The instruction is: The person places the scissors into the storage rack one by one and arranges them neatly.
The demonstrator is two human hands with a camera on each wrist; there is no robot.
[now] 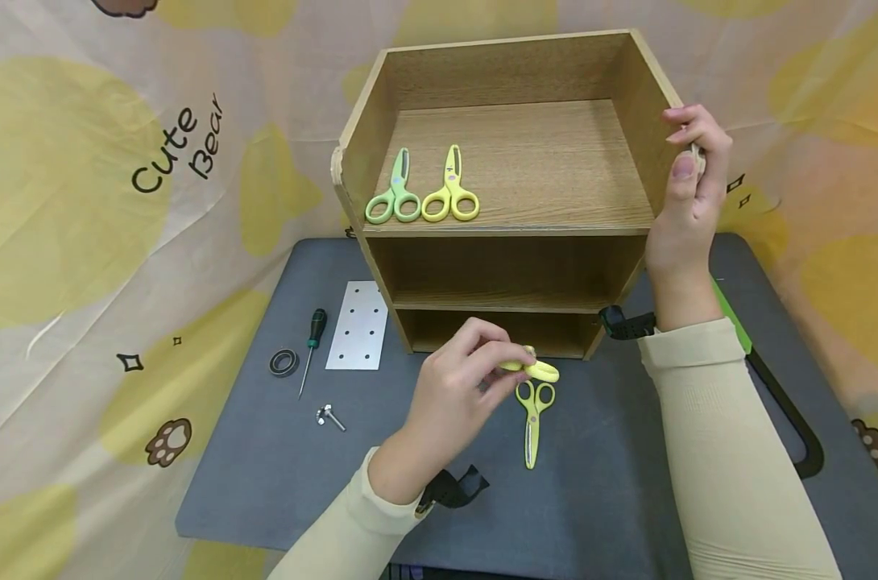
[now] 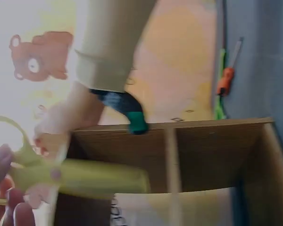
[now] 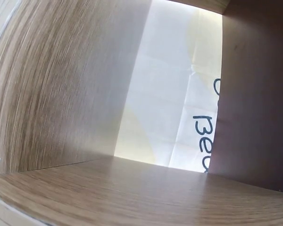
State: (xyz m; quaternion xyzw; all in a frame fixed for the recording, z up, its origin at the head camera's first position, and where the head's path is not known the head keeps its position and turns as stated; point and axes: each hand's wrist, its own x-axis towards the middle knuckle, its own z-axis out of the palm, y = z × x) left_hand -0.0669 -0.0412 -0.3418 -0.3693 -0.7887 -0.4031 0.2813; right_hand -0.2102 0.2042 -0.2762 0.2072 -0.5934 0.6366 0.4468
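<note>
My left hand [image 1: 464, 374] pinches a pair of yellow scissors [image 1: 542, 371] in front of the shelf's lower compartments. In the left wrist view those scissors [image 2: 80, 176] look blurred, their blades pointing toward the shelf. My right hand [image 1: 689, 177] grips the front corner of the right side panel of a wooden shelf unit [image 1: 511, 161]. Green scissors [image 1: 393, 192] and yellow scissors [image 1: 451, 187] lie side by side at the left of the top shelf. Below my left hand, another pair of yellow-green scissors [image 1: 532, 419] lies on the table, blades toward me.
Left on the grey table [image 1: 265, 467] are a white perforated plate [image 1: 358, 330], a dark green screwdriver [image 1: 316, 334], a roll of black tape [image 1: 283, 362] and bolts [image 1: 329, 416]. A green and black saw-like tool [image 1: 783, 403] lies at the right, beyond my right forearm.
</note>
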